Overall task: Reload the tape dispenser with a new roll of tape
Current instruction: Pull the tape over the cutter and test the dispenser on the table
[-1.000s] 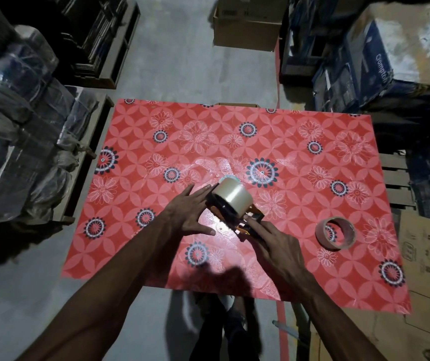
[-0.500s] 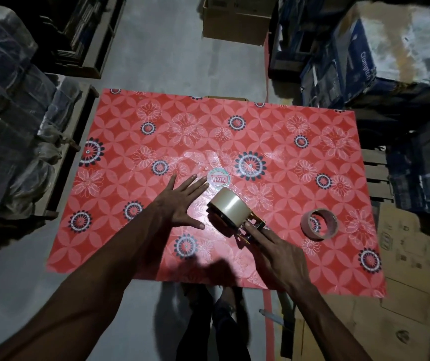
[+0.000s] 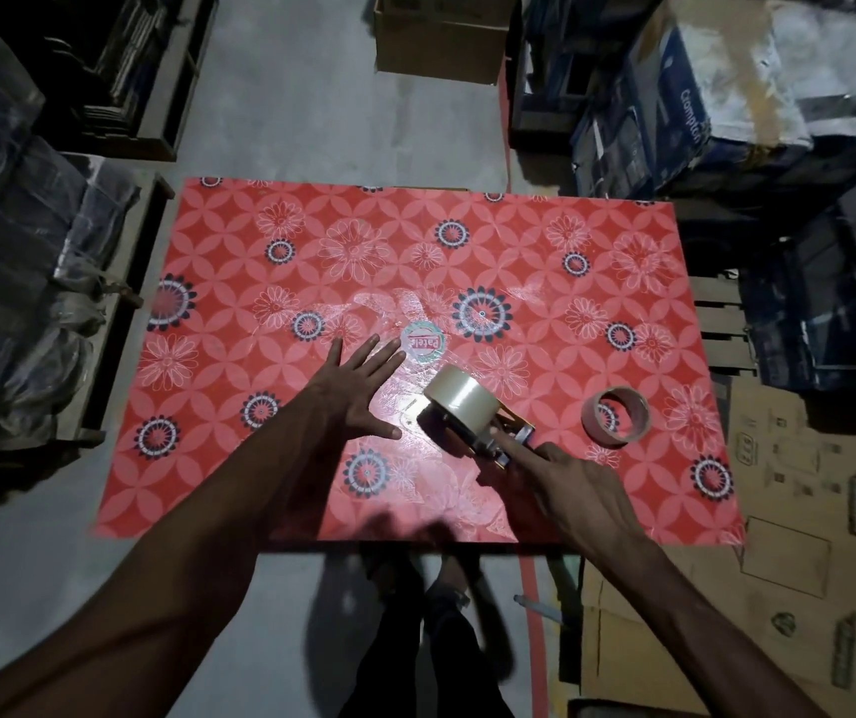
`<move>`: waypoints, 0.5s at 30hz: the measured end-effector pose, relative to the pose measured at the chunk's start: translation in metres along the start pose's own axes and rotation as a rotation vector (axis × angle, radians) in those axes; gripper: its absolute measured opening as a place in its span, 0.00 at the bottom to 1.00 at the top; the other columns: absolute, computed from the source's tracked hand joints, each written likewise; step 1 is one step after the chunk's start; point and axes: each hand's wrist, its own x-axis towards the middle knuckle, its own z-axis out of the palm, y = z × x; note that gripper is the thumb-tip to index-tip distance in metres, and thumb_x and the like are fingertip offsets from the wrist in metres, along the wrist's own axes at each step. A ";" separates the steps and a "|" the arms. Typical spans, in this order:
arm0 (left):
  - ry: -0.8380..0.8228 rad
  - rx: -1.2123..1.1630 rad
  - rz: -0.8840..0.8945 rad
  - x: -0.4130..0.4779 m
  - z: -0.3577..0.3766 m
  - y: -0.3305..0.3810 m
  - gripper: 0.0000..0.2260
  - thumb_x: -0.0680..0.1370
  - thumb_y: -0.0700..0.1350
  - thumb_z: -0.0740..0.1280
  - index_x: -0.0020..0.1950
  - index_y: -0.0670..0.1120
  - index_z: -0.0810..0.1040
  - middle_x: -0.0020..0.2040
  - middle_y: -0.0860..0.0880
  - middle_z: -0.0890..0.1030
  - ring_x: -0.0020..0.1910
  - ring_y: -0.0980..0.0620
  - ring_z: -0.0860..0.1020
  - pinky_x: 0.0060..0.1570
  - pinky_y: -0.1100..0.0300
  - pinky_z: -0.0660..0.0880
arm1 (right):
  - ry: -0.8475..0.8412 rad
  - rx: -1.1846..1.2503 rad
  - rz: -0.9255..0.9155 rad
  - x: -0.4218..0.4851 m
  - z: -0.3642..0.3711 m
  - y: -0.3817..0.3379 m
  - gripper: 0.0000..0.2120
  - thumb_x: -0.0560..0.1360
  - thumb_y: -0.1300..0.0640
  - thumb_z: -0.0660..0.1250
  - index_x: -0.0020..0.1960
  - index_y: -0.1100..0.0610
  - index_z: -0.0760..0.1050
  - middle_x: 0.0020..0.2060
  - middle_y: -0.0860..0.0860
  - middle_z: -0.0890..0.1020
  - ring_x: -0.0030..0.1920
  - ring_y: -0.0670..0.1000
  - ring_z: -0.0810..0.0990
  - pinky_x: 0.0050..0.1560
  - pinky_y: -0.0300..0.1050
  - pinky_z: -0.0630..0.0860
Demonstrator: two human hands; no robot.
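between hands (image 3: 358, 391) (image 3: 565, 479): tape dispenser (image 3: 472, 417), right touching.

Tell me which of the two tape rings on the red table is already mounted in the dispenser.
The full clear roll, sitting in the dispenser beside the right hand. The other, a thin brown ring, lies loose farther right.

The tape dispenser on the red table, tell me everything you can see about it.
The tape dispenser lies on the red patterned table, near its front edge. A full roll of pale clear tape sits on its far end; the frame below looks dark, with an orange and metal part toward the handle. The right hand rests its fingertips on the handle end. The left hand is spread open beside it, not touching.
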 end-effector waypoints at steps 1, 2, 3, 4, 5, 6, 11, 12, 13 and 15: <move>0.002 0.012 -0.001 0.000 -0.001 0.002 0.61 0.63 0.86 0.50 0.84 0.52 0.32 0.84 0.52 0.32 0.84 0.47 0.36 0.77 0.29 0.37 | 0.012 -0.030 0.000 0.004 -0.007 -0.004 0.36 0.77 0.32 0.29 0.83 0.32 0.52 0.50 0.52 0.83 0.36 0.57 0.83 0.30 0.45 0.67; 0.004 0.022 -0.001 0.000 -0.002 0.004 0.61 0.64 0.85 0.51 0.84 0.50 0.33 0.84 0.50 0.33 0.84 0.47 0.37 0.78 0.30 0.38 | 0.017 -0.055 -0.004 0.007 -0.014 -0.009 0.37 0.76 0.32 0.29 0.83 0.33 0.53 0.49 0.53 0.83 0.36 0.57 0.83 0.30 0.46 0.67; 0.003 0.029 0.005 0.001 -0.003 0.006 0.61 0.66 0.84 0.52 0.84 0.47 0.34 0.84 0.48 0.33 0.84 0.47 0.38 0.79 0.32 0.39 | 0.006 -0.061 -0.010 0.010 -0.018 -0.013 0.40 0.74 0.32 0.29 0.83 0.34 0.55 0.48 0.54 0.83 0.38 0.58 0.84 0.32 0.47 0.66; 0.004 0.037 0.025 0.001 -0.003 0.008 0.61 0.68 0.83 0.54 0.84 0.44 0.34 0.84 0.45 0.33 0.85 0.46 0.38 0.80 0.34 0.40 | -0.003 -0.050 -0.018 0.013 -0.022 -0.016 0.42 0.72 0.33 0.29 0.83 0.36 0.57 0.49 0.54 0.83 0.40 0.59 0.84 0.34 0.47 0.65; 0.007 0.040 0.060 0.001 -0.002 0.010 0.60 0.70 0.81 0.55 0.84 0.42 0.35 0.83 0.43 0.32 0.85 0.45 0.39 0.81 0.35 0.42 | -0.010 -0.045 -0.026 0.016 -0.024 -0.018 0.44 0.70 0.33 0.30 0.83 0.37 0.58 0.50 0.55 0.84 0.41 0.60 0.85 0.35 0.47 0.64; 0.006 0.028 0.100 0.002 -0.001 0.012 0.58 0.72 0.80 0.56 0.84 0.42 0.35 0.82 0.42 0.31 0.84 0.45 0.39 0.81 0.37 0.43 | -0.007 -0.050 -0.037 0.018 -0.027 -0.020 0.44 0.70 0.33 0.31 0.82 0.37 0.59 0.50 0.55 0.84 0.42 0.61 0.85 0.35 0.47 0.65; -0.045 -0.093 0.122 0.003 -0.001 0.011 0.56 0.73 0.75 0.65 0.85 0.48 0.37 0.84 0.43 0.34 0.85 0.43 0.40 0.81 0.37 0.45 | -0.001 -0.117 -0.058 0.025 -0.029 -0.027 0.30 0.81 0.31 0.50 0.81 0.37 0.60 0.49 0.52 0.85 0.44 0.58 0.85 0.36 0.46 0.64; -0.059 -0.100 0.107 0.004 -0.002 0.011 0.57 0.72 0.74 0.66 0.85 0.48 0.37 0.84 0.45 0.34 0.85 0.42 0.41 0.80 0.35 0.46 | 0.006 -0.124 -0.055 0.029 -0.028 -0.029 0.30 0.81 0.30 0.53 0.81 0.37 0.62 0.46 0.52 0.84 0.43 0.57 0.85 0.36 0.46 0.64; -0.069 -0.110 0.093 0.005 -0.002 0.011 0.58 0.71 0.74 0.68 0.85 0.49 0.37 0.84 0.45 0.34 0.85 0.42 0.40 0.80 0.33 0.46 | 0.015 -0.144 -0.047 0.032 -0.030 -0.033 0.30 0.80 0.29 0.56 0.79 0.38 0.64 0.41 0.52 0.81 0.42 0.56 0.85 0.36 0.45 0.64; -0.083 -0.138 0.065 0.005 -0.002 0.015 0.60 0.68 0.72 0.72 0.85 0.50 0.39 0.84 0.46 0.34 0.85 0.43 0.39 0.78 0.27 0.47 | 0.023 -0.176 -0.031 0.040 -0.032 -0.041 0.31 0.79 0.28 0.59 0.78 0.39 0.66 0.36 0.52 0.76 0.41 0.56 0.85 0.36 0.45 0.65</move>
